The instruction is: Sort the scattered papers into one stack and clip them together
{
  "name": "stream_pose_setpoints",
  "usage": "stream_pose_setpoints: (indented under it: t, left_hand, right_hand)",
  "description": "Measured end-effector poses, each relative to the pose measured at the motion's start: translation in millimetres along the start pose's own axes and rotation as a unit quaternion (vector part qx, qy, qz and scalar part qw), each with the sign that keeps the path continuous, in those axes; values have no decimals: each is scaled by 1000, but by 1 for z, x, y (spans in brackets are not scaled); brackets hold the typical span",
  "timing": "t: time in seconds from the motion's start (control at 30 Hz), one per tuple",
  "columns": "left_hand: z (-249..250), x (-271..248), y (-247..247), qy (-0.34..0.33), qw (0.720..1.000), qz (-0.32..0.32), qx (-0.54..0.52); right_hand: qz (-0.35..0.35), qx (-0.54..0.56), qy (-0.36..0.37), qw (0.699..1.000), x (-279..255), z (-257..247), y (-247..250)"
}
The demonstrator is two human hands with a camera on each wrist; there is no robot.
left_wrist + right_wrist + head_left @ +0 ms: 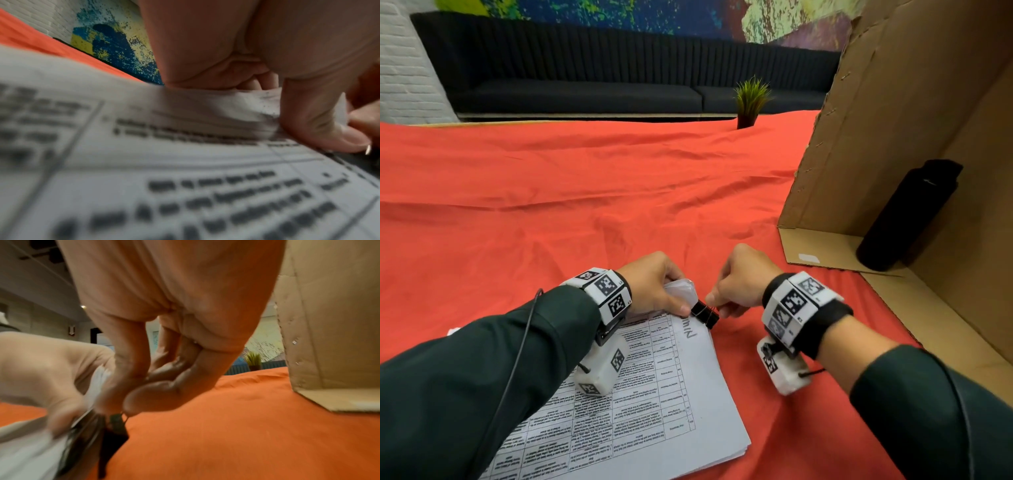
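Observation:
A stack of printed papers (654, 394) lies on the red cloth near the front edge. A black binder clip (705, 314) sits on the stack's far right corner. My left hand (654, 291) grips that corner, thumb (329, 129) pressed on the top sheet and fingers curled round the bent paper edge (681, 287). My right hand (736, 284) pinches the clip's wire handle between thumb and forefinger. In the right wrist view the dark clip (115, 431) shows just below the fingertips (144, 399), blurred. The papers (185, 186) fill the left wrist view.
An open cardboard box (914, 137) stands on its side at the right, with a black bottle (907, 216) inside. A small potted plant (750, 102) is at the far edge of the red cloth (585, 192). A dark sofa runs along the back.

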State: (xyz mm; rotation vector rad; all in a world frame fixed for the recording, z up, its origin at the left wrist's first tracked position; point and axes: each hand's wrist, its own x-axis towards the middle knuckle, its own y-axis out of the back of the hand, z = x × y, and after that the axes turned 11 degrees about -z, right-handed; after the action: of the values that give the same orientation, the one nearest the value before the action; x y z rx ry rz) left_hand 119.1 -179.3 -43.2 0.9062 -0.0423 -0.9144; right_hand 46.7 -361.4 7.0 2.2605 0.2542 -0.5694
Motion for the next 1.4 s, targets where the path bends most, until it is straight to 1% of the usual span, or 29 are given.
stream_pose_setpoints:
  t: [0.1, 0.2, 0.37, 0.47, 0.53, 0.67, 0.77, 0.93, 1.07, 1.27, 1.4]
  left_hand:
    - [3, 2, 1, 10, 1000, -7, 12]
    - [2, 2, 0, 12, 1000, -2, -1]
    - [-2, 2, 1, 30, 999, 4, -45]
    - [-1, 3, 0, 22, 998, 8, -51]
    - [-1, 4, 1, 14, 999, 18, -49]
    - [-1, 4, 1, 24, 997, 38, -58]
    - [-1, 4, -2, 30, 996, 44, -67]
    - [3, 6, -2, 42, 996, 33, -67]
    - [4, 6, -6, 39, 997, 34, -64]
    - [0, 6, -5, 44, 994, 53, -80]
    - [0, 6, -3, 51, 993, 54, -92]
  right_hand:
    - [-38, -24, -16, 999, 6, -13, 12]
    - [-60, -3, -33, 998, 11, -14, 14]
    - [-54, 114, -49, 991, 14, 13, 1]
    - [-38, 190, -56, 979, 10, 20, -7]
    - [-28, 225, -56, 972, 10, 18, -10]
    - [-8, 282, -54, 958, 13, 22, -19]
    - [-15, 312, -43, 949, 13, 31, -25]
    - [-46, 301, -22, 952, 12, 39, -29]
    - [-17, 282, -28, 959, 13, 38, -30]
    - [31, 294, -55, 954, 18, 38, -39]
    - [16, 301, -36, 953, 16, 37, -38]
